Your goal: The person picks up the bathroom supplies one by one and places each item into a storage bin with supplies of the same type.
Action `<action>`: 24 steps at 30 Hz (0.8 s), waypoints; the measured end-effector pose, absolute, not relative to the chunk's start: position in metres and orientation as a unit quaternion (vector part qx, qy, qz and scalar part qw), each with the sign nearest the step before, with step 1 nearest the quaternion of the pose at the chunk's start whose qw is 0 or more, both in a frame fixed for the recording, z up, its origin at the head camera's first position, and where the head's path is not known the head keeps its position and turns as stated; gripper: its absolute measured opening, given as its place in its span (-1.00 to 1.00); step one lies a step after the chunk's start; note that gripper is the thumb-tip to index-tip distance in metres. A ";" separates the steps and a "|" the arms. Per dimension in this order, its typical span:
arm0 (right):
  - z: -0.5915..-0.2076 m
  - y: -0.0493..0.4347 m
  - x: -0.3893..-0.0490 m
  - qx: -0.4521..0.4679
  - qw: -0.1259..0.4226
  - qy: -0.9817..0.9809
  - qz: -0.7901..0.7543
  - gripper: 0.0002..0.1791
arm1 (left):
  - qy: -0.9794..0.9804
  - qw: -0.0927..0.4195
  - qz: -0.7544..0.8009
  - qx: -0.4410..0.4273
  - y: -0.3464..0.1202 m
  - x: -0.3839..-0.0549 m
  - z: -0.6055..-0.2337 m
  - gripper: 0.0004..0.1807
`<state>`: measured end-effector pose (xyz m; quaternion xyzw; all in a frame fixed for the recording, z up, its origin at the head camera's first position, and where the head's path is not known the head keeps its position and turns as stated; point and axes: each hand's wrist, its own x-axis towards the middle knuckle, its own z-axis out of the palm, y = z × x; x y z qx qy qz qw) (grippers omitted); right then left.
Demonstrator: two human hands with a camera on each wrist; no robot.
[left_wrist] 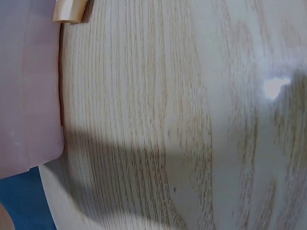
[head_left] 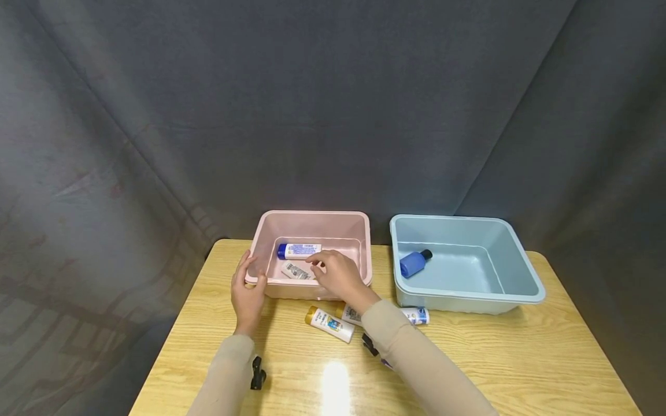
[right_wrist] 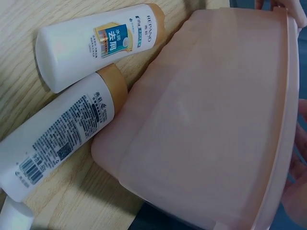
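Note:
My left hand [head_left: 247,296] holds the front left corner of a pink plastic bin [head_left: 312,292], thumb at the front and fingers along the left side. Inside lie a white tube with a blue cap [head_left: 299,251] and a smaller white tube with printed text [head_left: 296,270]. Over the front rim reaches my right hand [head_left: 338,274], its thumb and fingers apart beside the smaller tube's right end. Nothing shows between them. In the right wrist view, the bin's wall partly hides the right hand [right_wrist: 297,187]; the left fingers [right_wrist: 292,8] appear at the far corner.
In front of the pink bin lie a white bottle with a gold cap [head_left: 330,325] and a similar one [right_wrist: 62,139]. A blue-and-white container [head_left: 416,315] is partly covered by my right sleeve. To the right, a light blue bin [head_left: 468,301] contains a blue bottle with a black cap [head_left: 414,263].

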<state>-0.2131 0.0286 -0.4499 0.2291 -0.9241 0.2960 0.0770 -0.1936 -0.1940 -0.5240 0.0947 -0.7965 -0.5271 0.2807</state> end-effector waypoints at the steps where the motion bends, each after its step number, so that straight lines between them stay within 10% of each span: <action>1: -0.450 0.029 -0.212 0.229 0.081 -0.924 0.296 -0.77 | -0.796 0.280 -0.527 0.096 -0.194 -0.193 -0.524 -0.52; 24: -0.439 0.041 -0.178 0.279 0.131 -0.895 0.321 -0.77 | -0.796 0.270 -0.534 0.093 -0.194 -0.193 -0.522 -0.45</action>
